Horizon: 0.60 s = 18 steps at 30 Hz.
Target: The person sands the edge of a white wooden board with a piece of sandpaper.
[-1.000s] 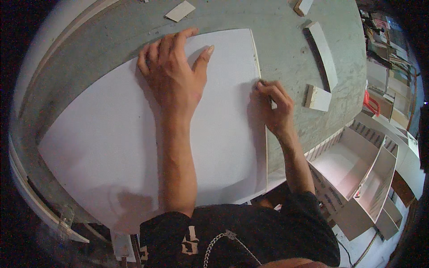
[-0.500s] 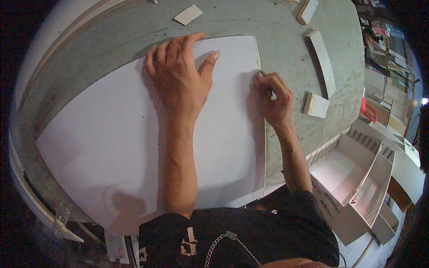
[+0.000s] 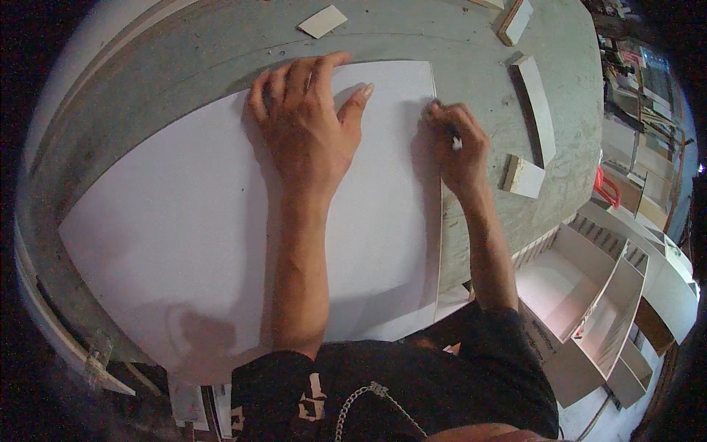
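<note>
While left hand (image 3: 309, 132) flattens white board (image 3: 184, 243), right hand (image 3: 458, 147) grips its edge.

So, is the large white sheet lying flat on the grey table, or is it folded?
Flat and spread: the large white sheet shows no fold, with the left hand pressed on it.

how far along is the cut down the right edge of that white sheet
Looks nearly done: a narrow strip already stands parted from the white sheet along its right side. In hand: the left hand presses the sheet flat while the right hand works a small tool at the top corner. Only that last bit seems left.
</note>
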### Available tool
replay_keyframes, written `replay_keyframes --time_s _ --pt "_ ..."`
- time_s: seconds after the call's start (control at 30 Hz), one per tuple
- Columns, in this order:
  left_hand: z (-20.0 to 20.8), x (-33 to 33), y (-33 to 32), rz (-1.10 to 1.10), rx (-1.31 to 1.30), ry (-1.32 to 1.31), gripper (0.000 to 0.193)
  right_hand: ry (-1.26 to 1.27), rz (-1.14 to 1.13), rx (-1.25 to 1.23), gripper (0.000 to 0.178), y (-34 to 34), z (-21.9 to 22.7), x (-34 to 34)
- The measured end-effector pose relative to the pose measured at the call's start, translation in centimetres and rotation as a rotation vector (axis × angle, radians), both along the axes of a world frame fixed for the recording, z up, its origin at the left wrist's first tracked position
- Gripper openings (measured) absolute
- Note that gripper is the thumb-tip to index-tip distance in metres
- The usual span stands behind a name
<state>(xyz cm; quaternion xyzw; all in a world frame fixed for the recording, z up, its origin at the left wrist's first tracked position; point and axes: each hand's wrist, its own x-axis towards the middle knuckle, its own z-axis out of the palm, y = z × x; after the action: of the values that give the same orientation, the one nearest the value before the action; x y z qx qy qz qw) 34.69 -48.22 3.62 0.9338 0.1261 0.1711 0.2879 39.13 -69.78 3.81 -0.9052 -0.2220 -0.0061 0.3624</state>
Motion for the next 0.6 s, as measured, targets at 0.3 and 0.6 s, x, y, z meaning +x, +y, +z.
replay_keyframes --time_s 0.3,0.6 --pt "-0.1 0.1 -0.1 0.015 0.071 -0.02 0.045 0.001 0.033 0.0 0.01 -0.5 -0.2 -0.1" --pt "0.5 0.0 -0.1 0.01 -0.03 0.022 0.04 0.219 -0.255 0.175 0.012 -1.4 -0.3 -2.0"
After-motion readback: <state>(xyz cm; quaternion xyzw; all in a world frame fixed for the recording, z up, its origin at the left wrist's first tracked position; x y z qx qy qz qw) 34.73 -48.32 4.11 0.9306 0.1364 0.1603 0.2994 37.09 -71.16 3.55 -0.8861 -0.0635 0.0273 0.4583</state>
